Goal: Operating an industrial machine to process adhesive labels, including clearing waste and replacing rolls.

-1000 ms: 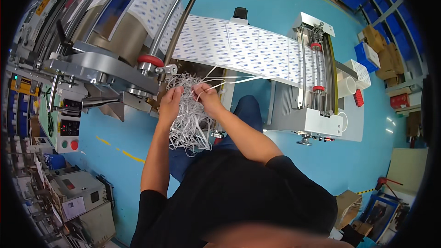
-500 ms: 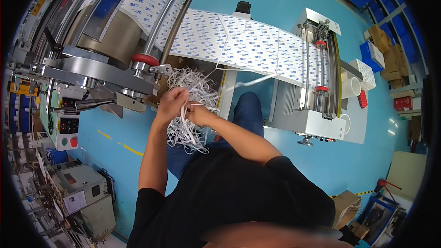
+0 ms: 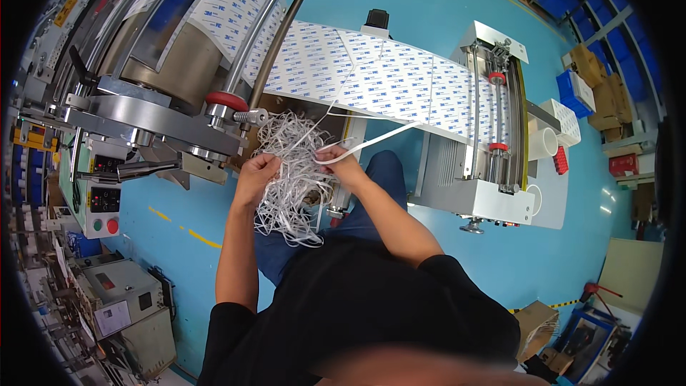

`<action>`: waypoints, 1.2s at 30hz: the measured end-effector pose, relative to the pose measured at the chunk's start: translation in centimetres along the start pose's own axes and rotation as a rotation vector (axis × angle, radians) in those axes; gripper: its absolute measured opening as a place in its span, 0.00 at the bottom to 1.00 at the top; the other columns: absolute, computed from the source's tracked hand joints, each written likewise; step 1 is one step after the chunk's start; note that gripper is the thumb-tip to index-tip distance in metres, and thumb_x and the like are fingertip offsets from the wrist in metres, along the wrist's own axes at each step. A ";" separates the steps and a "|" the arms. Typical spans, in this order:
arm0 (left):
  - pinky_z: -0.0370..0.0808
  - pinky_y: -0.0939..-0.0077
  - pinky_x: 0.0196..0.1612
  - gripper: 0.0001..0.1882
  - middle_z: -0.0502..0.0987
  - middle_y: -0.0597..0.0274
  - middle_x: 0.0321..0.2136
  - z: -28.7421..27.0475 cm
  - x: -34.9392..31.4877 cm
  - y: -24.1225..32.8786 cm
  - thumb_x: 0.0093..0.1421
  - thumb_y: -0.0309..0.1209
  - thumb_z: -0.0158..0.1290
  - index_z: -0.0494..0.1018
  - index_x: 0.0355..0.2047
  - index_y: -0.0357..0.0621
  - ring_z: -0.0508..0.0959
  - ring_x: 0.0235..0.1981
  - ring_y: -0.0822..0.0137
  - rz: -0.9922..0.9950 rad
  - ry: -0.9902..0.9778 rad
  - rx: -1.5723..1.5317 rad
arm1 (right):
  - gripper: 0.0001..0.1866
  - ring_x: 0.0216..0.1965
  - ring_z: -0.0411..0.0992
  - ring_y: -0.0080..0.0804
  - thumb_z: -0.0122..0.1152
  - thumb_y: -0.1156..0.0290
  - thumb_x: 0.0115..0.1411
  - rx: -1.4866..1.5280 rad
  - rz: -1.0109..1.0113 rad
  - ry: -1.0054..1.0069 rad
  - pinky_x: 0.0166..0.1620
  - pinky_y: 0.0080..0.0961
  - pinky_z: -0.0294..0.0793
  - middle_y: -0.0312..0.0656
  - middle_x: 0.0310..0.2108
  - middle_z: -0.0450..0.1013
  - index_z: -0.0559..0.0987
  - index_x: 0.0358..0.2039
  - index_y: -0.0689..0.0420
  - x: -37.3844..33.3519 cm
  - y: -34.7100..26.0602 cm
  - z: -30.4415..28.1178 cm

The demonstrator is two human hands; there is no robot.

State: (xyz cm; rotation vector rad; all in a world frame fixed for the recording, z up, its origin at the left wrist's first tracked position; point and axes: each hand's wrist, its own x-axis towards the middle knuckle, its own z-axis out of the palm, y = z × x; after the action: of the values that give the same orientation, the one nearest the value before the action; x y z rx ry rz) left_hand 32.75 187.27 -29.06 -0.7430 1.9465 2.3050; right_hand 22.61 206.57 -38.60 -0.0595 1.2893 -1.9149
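A loose tangle of thin white strips (image 3: pixel 294 200) spills in front of me, up against my legs. At its left edge my left hand (image 3: pixel 258 176) is closed, fingertips pinched on a narrow strip that slants up towards the printed sheet. My right hand (image 3: pixel 342 164), at the tangle's right side, grips another white strip (image 3: pixel 379 138). That strip stretches up and right to the near edge of the wide white sheet with blue print (image 3: pixel 393 78). The sheet spans between two machine parts, and thin cut lines cross it.
To the left stands a machine with metal rollers (image 3: pixel 246 36), a steel drum (image 3: pixel 175 64) and a control box with buttons (image 3: pixel 100 200). At the right is a roller unit (image 3: pixel 479 164) with red rings. Farther right are white rolls (image 3: pixel 543 143) and cardboard boxes (image 3: pixel 607 96).
My hands have moved apart: the right has gone right and up, the left slightly left and down. The strip at the sheet's near edge now runs straight into my right hand.
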 end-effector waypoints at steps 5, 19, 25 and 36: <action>0.65 0.85 0.29 0.05 0.70 0.71 0.21 -0.2 0.2 -0.1 0.58 0.28 0.52 0.71 0.26 0.41 0.67 0.22 0.80 0.034 -0.022 0.027 | 0.08 0.27 0.68 0.19 0.54 0.70 0.59 0.019 -0.103 -0.001 0.28 0.15 0.63 0.35 0.29 0.73 0.73 0.39 0.58 -0.1 -0.7 -1.4; 0.63 0.85 0.30 0.07 0.69 0.71 0.21 -3.5 -2.5 -0.2 0.58 0.26 0.51 0.68 0.23 0.42 0.66 0.23 0.80 0.099 0.035 0.154 | 0.17 0.34 0.69 0.20 0.57 0.72 0.57 0.140 -0.132 -0.168 0.35 0.16 0.68 0.37 0.37 0.73 0.70 0.47 0.58 0.0 -2.7 3.8; 0.63 0.86 0.29 0.06 0.69 0.73 0.21 -5.7 -4.6 -1.1 0.56 0.27 0.54 0.69 0.23 0.42 0.65 0.23 0.81 0.112 0.025 0.142 | 0.21 0.33 0.70 0.21 0.57 0.78 0.54 0.288 -0.187 -0.338 0.39 0.17 0.71 0.41 0.42 0.73 0.68 0.50 0.60 -0.5 -4.0 6.8; 0.69 0.77 0.37 0.10 0.68 0.71 0.24 -11.6 -5.1 -5.0 0.62 0.36 0.48 0.69 0.28 0.44 0.68 0.26 0.77 0.009 0.187 -0.410 | 0.15 0.31 0.70 0.20 0.51 0.62 0.62 0.194 0.024 -0.389 0.37 0.18 0.70 0.40 0.37 0.75 0.73 0.44 0.58 1.1 0.6 8.1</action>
State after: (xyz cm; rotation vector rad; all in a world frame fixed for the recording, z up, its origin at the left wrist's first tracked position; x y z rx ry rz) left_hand 42.71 178.82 -32.90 -1.0116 1.5454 2.7686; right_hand 25.86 199.71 -35.61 -0.3001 0.8392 -1.8838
